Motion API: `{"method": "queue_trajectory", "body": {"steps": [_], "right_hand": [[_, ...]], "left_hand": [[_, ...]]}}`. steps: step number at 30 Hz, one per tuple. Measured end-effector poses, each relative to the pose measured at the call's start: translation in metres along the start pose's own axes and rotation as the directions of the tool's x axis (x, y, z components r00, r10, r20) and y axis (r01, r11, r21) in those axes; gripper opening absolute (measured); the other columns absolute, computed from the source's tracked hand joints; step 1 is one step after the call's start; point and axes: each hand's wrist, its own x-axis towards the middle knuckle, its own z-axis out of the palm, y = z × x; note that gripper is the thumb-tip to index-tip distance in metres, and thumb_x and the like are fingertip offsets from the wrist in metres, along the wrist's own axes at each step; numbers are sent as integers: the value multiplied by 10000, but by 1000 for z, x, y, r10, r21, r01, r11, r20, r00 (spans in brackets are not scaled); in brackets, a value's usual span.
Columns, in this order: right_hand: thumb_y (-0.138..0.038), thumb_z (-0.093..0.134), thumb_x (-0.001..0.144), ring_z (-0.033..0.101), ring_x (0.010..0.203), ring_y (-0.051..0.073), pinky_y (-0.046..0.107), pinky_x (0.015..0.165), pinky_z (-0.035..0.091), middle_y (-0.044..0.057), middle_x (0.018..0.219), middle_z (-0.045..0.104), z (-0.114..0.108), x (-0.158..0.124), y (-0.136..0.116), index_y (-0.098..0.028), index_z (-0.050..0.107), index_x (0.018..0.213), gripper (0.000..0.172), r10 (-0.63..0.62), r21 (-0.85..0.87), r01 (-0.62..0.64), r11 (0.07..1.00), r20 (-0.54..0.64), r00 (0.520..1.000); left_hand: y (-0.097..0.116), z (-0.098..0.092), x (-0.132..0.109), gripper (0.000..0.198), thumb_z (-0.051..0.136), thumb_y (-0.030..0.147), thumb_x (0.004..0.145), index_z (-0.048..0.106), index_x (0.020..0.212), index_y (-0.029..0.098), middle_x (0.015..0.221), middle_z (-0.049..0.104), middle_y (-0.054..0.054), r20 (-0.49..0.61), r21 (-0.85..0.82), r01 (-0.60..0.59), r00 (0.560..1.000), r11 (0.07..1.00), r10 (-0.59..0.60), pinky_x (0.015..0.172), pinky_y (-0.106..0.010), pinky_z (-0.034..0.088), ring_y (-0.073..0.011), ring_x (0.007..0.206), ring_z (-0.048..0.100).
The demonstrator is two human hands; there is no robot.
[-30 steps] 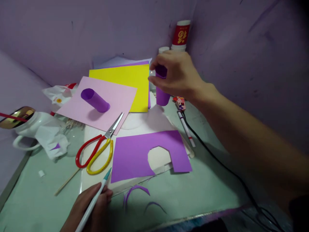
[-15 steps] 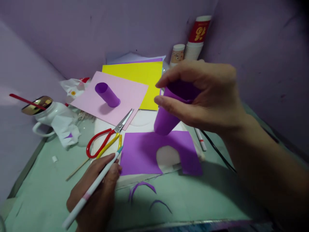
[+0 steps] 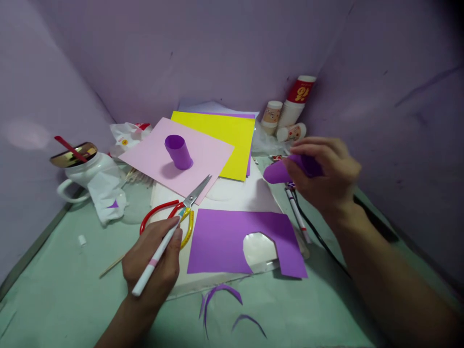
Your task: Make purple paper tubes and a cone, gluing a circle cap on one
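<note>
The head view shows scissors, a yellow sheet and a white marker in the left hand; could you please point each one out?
Scissors (image 3: pixel 189 199): head view, on the metal by the pivot.
Yellow sheet (image 3: pixel 234 134): head view, on its uncovered part.
White marker (image 3: pixel 156 257): head view, on the barrel.

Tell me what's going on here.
The person's left hand holds a white pen with a pink band. The right hand grips a hollow purple paper cylinder, tilted sideways. A similar cylinder rests on a pale pink sheet; red-and-yellow-handled metal scissors lie beside a purple sheet with a rounded cutout.
</note>
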Motion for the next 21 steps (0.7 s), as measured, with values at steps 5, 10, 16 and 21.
{"method": "queue_trajectory", "body": {"steps": [5,10,16,21], "right_hand": [[-172,657,743,652,857,266,458,792,524,67,927,694,1,-16,2,-270,635,901,187,-22,-33,24,999,73,997],[-151,691,710,657,857,284,462,774,525,68,919,689,-15,-8,-21,-296,665,920,256,139,142,-125,982,-94,986],[-204,689,724,662,790,268,438,706,544,5,883,690,-28,17,-60,-368,681,887,231,196,326,-234,916,145,970],[-250,663,729,666,743,287,433,611,534,-10,857,686,-45,27,-73,-470,643,953,315,64,173,-112,979,260,963]], "left_hand": [[10,-2,-3,142,574,196,840,645,962,177,892,702,-31,-41,-20,6,999,1000,-7,773,-260,511,-146,845,658],[11,-2,-4,137,590,170,826,650,948,152,868,696,-41,-27,-40,-81,996,996,80,752,-258,509,-136,797,651],[11,-2,-4,149,589,144,813,639,949,179,846,698,-21,-75,-105,-95,993,990,88,714,-273,529,-143,748,654],[8,-6,-4,226,621,102,780,631,989,188,845,703,-3,-157,-49,-187,972,981,178,685,-234,521,-124,709,652]]}}
